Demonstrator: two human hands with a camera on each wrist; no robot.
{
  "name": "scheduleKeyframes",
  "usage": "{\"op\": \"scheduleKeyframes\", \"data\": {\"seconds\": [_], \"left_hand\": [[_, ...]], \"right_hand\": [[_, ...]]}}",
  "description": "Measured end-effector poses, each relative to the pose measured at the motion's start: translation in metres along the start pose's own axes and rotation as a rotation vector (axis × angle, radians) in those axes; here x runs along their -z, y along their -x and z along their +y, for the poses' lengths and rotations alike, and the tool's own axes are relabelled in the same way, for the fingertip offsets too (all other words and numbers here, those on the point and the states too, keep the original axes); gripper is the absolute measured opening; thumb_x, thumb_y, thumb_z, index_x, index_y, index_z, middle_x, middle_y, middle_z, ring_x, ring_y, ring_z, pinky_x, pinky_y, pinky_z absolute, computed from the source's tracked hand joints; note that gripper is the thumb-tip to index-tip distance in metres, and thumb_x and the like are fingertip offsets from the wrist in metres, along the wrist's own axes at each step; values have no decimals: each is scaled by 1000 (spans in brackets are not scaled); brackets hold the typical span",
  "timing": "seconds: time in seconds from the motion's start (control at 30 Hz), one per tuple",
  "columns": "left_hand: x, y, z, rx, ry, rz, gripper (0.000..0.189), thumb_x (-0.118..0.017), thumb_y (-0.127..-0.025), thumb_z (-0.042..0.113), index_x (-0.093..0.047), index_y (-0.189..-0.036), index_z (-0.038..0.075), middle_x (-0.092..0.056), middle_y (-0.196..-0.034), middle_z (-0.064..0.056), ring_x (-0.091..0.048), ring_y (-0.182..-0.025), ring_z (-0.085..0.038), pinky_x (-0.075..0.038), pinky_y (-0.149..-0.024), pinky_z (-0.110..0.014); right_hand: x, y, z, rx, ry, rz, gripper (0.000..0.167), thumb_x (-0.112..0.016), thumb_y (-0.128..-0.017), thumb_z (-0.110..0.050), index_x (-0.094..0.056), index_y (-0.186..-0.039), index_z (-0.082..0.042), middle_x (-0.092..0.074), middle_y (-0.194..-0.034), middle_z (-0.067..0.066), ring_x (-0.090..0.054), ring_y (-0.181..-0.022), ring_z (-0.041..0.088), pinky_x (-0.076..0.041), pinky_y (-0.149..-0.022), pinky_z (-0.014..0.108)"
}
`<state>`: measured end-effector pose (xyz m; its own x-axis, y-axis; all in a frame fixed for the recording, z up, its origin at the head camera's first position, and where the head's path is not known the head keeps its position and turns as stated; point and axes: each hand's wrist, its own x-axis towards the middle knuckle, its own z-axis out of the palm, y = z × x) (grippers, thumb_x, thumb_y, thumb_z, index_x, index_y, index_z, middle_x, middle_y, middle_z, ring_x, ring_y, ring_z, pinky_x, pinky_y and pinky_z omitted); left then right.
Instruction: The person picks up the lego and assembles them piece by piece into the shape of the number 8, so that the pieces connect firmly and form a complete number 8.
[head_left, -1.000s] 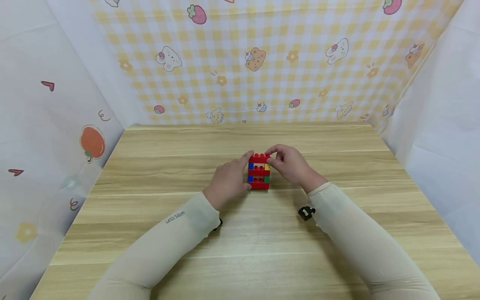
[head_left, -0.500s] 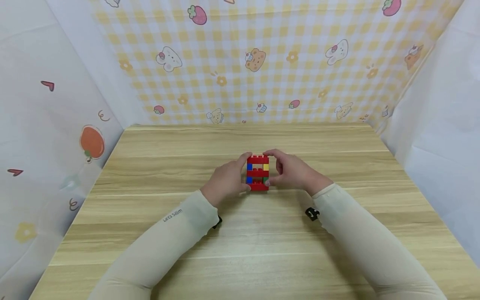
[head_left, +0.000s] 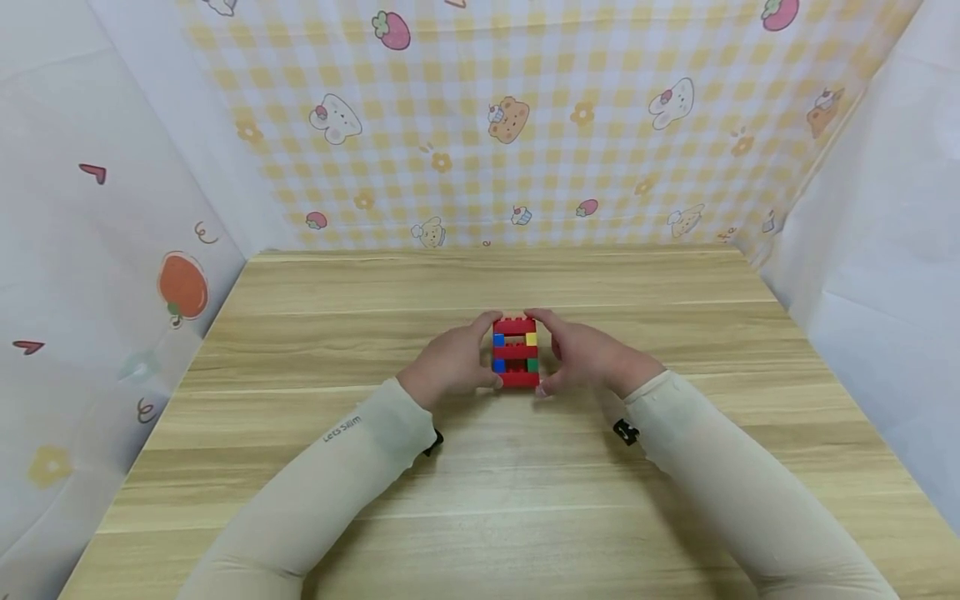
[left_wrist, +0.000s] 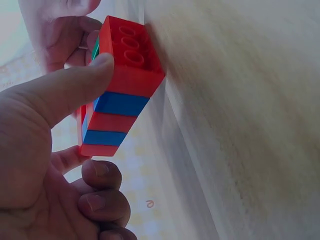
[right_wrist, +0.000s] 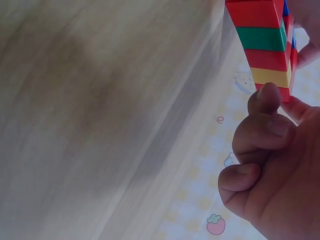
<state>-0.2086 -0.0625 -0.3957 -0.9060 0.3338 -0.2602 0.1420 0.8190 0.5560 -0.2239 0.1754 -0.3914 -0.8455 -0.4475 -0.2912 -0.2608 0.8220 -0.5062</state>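
Observation:
A small tower of toy building bricks (head_left: 515, 352) stands between both hands at the middle of the table. Three long red bricks are spaced by blue ones on the left and a green and a yellow one on the right. My left hand (head_left: 450, 362) grips its left side, thumb at the bottom red brick and index finger at the top. The left wrist view shows round hollows under the bottom red brick (left_wrist: 132, 77). Opposite, my right hand (head_left: 588, 358) holds the right side, index finger on the top corner and thumb by the bottom one.
The wood-grain table (head_left: 480, 517) runs back to a yellow checked cloth (head_left: 450, 167) with cartoon prints. White cloth walls stand at the left (head_left: 75, 333) and right (head_left: 885, 292).
My right thumb has gone from the top red brick down to the bottom corner. The brick tower has shifted slightly towards me, the left hand keeping its grip.

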Motion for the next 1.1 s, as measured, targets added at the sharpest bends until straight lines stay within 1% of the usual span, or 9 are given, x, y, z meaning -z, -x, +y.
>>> {"op": "scheduleKeyframes", "data": {"seconds": [0.07,0.17,0.4,0.57,0.73,0.83,0.97,1.1], "left_hand": [[0,-1,-1,4,16,-16,105,-91,-84,30,-27,-166,35,-56,-153,-4,-60,-125,-27,-51,-107,-51],[-1,-2,-3,10,42,-39,104,-91,-84,31,-28,-166,37,-52,-158,-3,-57,-132,-27,-48,-110,-53],[0,-3,-4,28,95,-85,104,-91,-83,31,-28,-165,39,-47,-162,-2,-53,-139,-28,-42,-115,-57],[2,-3,-4,35,126,-130,105,-92,-83,33,-28,-166,35,-44,-165,-4,-46,-147,-30,-36,-119,-61],[3,-5,-5,33,149,-166,104,-91,-84,33,-27,-167,31,-40,-167,-5,-42,-150,-32,-33,-121,-62],[3,-8,-7,40,153,-176,102,-90,-85,32,-29,-167,29,-39,-168,-5,-41,-150,-33,-32,-121,-62],[2,-11,-10,42,150,-185,100,-88,-86,31,-31,-167,26,-39,-167,-5,-40,-149,-33,-32,-121,-62],[2,-13,-11,44,151,-173,97,-88,-86,31,-33,-166,24,-40,-166,-6,-42,-147,-33,-33,-121,-62]], "right_hand": [[-1,0,0,-11,-1,-1,121,-97,-76,-36,-18,-167,-34,-63,-111,9,-61,-102,27,-56,-90,44],[-2,0,0,-7,4,-1,120,-97,-76,-36,-20,-167,-32,-62,-107,9,-60,-98,27,-54,-87,42],[-3,-1,2,-2,-8,-21,116,-97,-76,-37,-24,-166,-29,-61,-103,8,-58,-94,26,-52,-82,39],[-1,-1,4,-3,-29,-51,113,-97,-76,-36,-27,-164,-29,-61,-107,8,-58,-98,26,-52,-86,40],[-1,-4,7,-10,-57,-73,111,-97,-75,-37,-29,-163,-29,-60,-113,8,-56,-102,27,-51,-89,42],[-1,-6,9,-4,-76,-85,106,-96,-77,-35,-32,-162,-28,-60,-107,9,-57,-95,25,-50,-84,40],[-1,-9,11,11,-98,-98,97,-93,-80,-31,-36,-158,-25,-60,-95,9,-56,-82,23,-47,-74,38],[-1,-10,11,11,-104,-98,95,-93,-80,-30,-37,-157,-25,-59,-93,8,-55,-81,22,-46,-73,37]]}}
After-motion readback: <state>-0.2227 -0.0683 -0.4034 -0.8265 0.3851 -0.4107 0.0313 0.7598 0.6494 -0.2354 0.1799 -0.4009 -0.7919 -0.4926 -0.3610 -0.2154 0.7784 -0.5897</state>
